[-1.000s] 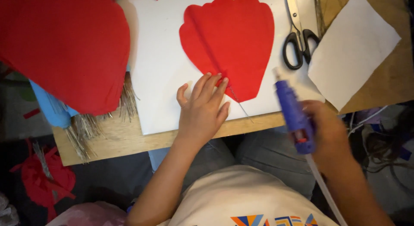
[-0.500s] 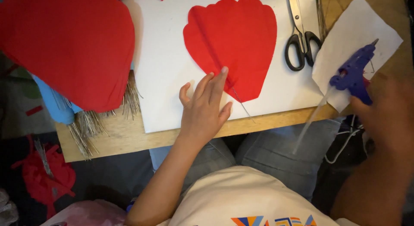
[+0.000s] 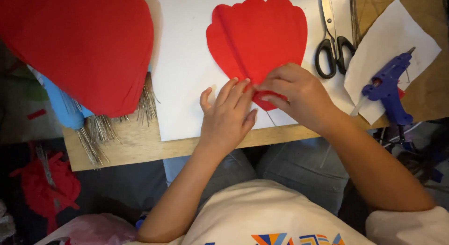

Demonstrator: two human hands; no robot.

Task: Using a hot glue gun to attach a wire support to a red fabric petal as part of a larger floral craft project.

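Glue gun (image 3: 389,88) status: set down on the small white sheet (image 3: 393,48) at the right of the wooden board (image 3: 135,144), nozzle pointing up and away; one second ago the right hand held it just beside the red petal, half a second ago it was being carried out to the right. Right hand (image 3: 297,93): now free of the tool and back at the work; thumb and forefinger pinched on the narrow lower end of the red scalloped petal (image 3: 259,34), close against the fingertips of the other hand. Left hand (image 3: 229,116): flat and unclenched, palm down on the large white sheet (image 3: 182,72), fingertips pressing the petal's lower tip; its position is almost unchanged across the three pictures.

Petal location: lying on the large white sheet, centre of the board, scalloped edge away from the person, a fold line running down to the pinched tip.

Judgement: with the tool parked and both hands on the tip, the step in hand appears to be pressing or pinching the base of the petal; whether glue lies there cannot be seen.

Surroundings: scissors (image 3: 331,43) lie shut just right of the petal; a larger red petal shape (image 3: 79,43) covers the upper left, with a bundle of thin wires (image 3: 98,132) beneath it.
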